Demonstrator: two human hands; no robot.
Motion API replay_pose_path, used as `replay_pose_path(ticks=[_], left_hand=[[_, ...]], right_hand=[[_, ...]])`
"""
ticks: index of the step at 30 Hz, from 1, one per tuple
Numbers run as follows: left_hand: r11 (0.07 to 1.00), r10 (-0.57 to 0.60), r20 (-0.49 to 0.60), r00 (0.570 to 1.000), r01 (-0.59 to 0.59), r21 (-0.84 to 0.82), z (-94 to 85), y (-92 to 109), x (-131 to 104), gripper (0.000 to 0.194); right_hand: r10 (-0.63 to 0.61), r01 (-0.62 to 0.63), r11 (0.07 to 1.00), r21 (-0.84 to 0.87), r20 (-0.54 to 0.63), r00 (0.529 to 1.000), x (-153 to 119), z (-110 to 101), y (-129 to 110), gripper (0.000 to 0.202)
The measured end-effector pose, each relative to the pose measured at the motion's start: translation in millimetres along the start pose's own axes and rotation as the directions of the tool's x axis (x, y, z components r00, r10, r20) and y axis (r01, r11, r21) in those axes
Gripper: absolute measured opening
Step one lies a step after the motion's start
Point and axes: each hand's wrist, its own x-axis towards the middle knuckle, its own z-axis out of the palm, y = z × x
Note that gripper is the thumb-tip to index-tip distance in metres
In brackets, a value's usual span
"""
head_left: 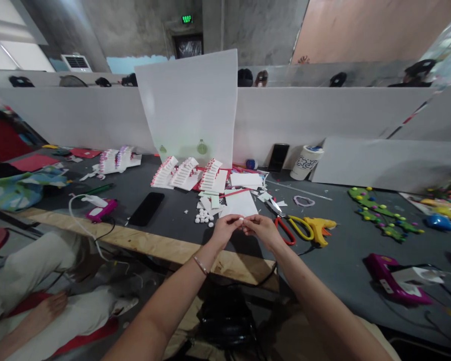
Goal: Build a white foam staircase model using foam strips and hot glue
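Observation:
My left hand (227, 230) and my right hand (262, 230) meet over the front of the table, fingertips pinched together around a small white ball (241, 219). Part of the ball is hidden by the fingers. Just left of my hands lies a pile of similar small white balls (203, 216). Behind my fingers is a white sheet of paper (242, 203) with cut scraps around it. Scissors (281, 214) with one red and one yellow handle lie right of my right hand, beside a yellow glue gun (317, 229).
Folded white pieces with red tips (212, 175) stand before a tall white board (190, 105). A black phone (147, 209) and a purple power strip (102, 210) lie left; another purple strip (394, 281) lies right. A white cup (306, 163) stands behind. A person's hand (47, 311) rests at lower left.

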Motion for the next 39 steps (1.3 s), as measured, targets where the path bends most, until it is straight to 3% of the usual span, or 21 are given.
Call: replay_pose_path(ticks=[7, 12, 15, 18, 21, 24, 29, 34, 39], left_hand=[[0.985, 0.065, 0.072, 0.995, -0.076, 0.157, -3.5, 2, -3, 0.028], [0.95, 0.096, 0.09, 0.991, -0.119, 0.29, -4.6, 0, -3, 0.022], [0.94, 0.115, 0.065, 0.991, -0.13, 0.317, -4.2, -4, -3, 0.02], [0.928, 0.125, 0.075, 0.989, -0.143, 0.343, -2.3, -7, -4, 0.015], [0.899, 0.139, 0.159, 0.977, -0.192, 0.394, 0.0, -7, -6, 0.009], [0.827, 0.16, 0.287, 0.944, -0.287, 0.484, 0.8, -6, -8, 0.009], [0.797, 0.144, 0.318, 0.937, -0.3, 0.524, -0.2, -7, -7, 0.012], [0.842, 0.141, 0.295, 0.945, -0.271, 0.467, 0.0, -8, -7, 0.01], [0.975, 0.029, 0.131, 0.991, -0.057, 0.214, -1.9, -10, -3, 0.012]], right_hand=[[-0.047, 0.049, 0.991, -0.124, 0.014, 0.999, 0, -5, -1, 0.033], [-0.067, 0.087, 0.975, -0.204, 0.102, 0.993, -4, -9, -6, 0.03], [-0.081, 0.141, 0.926, -0.351, 0.18, 0.98, -3, -19, -8, 0.029], [-0.178, 0.227, 0.731, -0.643, 0.142, 0.974, 2, -42, -10, 0.029], [-0.361, 0.099, 0.344, -0.934, -0.035, 0.932, 7, -75, -11, 0.024], [-0.389, 0.016, 0.222, -0.975, -0.073, 0.918, 9, -100, -8, 0.02], [-0.365, 0.04, 0.165, -0.985, -0.023, 0.931, 11, -104, 7, 0.016], [-0.372, 0.057, 0.168, -0.984, -0.009, 0.928, 14, -102, 13, 0.019], [-0.413, 0.069, 0.205, -0.976, -0.022, 0.91, 13, -105, 3, 0.02]])
